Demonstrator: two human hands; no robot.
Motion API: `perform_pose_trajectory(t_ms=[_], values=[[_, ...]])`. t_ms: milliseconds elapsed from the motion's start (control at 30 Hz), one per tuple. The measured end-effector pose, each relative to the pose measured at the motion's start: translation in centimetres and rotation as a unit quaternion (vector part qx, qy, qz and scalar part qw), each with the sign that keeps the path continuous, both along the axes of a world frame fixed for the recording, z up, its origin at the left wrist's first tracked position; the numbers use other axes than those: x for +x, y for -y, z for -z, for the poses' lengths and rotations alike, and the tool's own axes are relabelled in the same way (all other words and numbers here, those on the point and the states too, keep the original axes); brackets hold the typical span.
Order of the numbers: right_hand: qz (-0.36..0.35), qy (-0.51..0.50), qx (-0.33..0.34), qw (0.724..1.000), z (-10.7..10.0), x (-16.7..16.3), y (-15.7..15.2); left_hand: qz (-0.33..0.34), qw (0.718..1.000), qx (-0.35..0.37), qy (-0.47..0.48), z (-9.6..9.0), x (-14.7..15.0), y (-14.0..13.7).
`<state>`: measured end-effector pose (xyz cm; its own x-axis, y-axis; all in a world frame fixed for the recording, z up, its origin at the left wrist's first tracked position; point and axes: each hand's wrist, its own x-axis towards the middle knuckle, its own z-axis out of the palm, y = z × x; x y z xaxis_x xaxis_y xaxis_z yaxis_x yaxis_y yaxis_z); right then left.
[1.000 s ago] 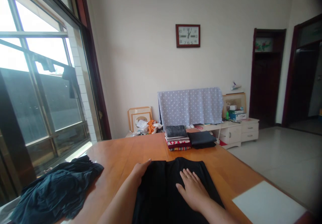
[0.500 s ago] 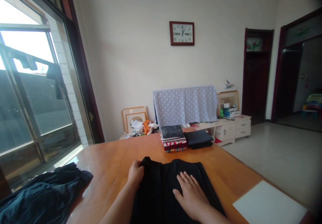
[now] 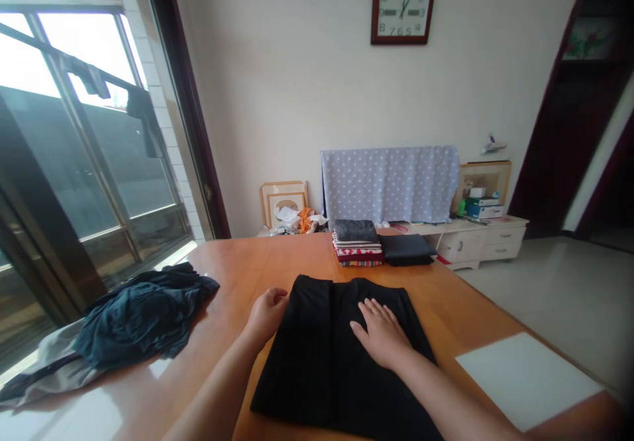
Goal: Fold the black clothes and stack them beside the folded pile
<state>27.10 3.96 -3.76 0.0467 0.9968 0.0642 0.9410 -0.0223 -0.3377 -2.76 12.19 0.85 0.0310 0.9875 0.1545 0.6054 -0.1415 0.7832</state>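
Observation:
A black folded garment (image 3: 307, 355) lies on the wooden table in front of me; whether it is trousers or a top I cannot tell. Its left part is turned over onto the rest, leaving a straight edge down the middle. My left hand (image 3: 267, 312) is closed at the garment's upper left edge, thumb and forefinger pinched there. On the right half, my right hand (image 3: 384, 332) rests flat, palm down with the fingers stretched out.
Beyond the garment stand a stack of folded clothes (image 3: 357, 243) and a folded black item (image 3: 407, 249). Crumpled dark clothes (image 3: 143, 315) lie at the left by the window. A white sheet (image 3: 528, 378) lies near the table's right edge.
The view has tilted down and turned left, showing more of the garment. My left hand has moved down from the top corner to the side edge. The right hand stays flat on the cloth.

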Motion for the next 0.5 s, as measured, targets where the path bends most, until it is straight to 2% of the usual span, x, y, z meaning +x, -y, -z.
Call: perform_pose_trajectory(t_ms=[133,267,400,500], values=[[0.001,0.023,-0.014,1.000,-0.3,-0.2,0.1,0.067,0.998,0.001,0.003,0.3,-1.8,5.9],[-0.005,0.065,-0.015,0.998,-2.6,-0.9,0.8,0.128,0.992,0.003,-0.021,0.6,-2.7,11.3],[-0.035,0.082,0.051,0.995,-5.9,-3.2,3.5,0.114,0.991,0.034,-0.055,0.8,-3.3,14.7],[-0.129,0.032,0.046,0.990,-7.2,-5.7,6.7,0.099,0.991,0.043,-0.074,0.9,-3.8,16.1]])
